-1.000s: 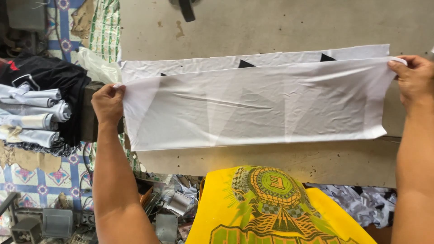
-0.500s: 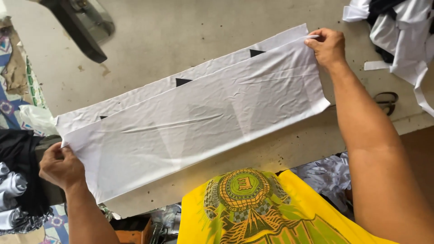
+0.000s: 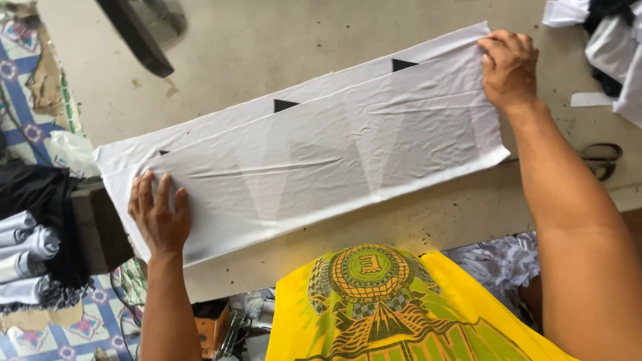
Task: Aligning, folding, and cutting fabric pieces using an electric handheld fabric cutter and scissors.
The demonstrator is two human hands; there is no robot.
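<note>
Head view shows a long white cloth (image 3: 314, 157) with small black triangles lying flat across the grey desk (image 3: 267, 47), slanting from lower left to upper right. Left hand (image 3: 159, 217) presses on its near left end, fingers spread flat and released. Right hand (image 3: 509, 67) rests on the far right corner, fingers curled over the edge. Black scissors (image 3: 602, 159) lie just beside the right forearm.

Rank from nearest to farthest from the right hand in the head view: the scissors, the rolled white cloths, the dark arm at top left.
From the right hand:
1. Scissors, just to its right on the table edge.
2. Dark arm, far across at top left.
3. Rolled white cloths, farthest, at the lower left edge beyond the left hand.
</note>
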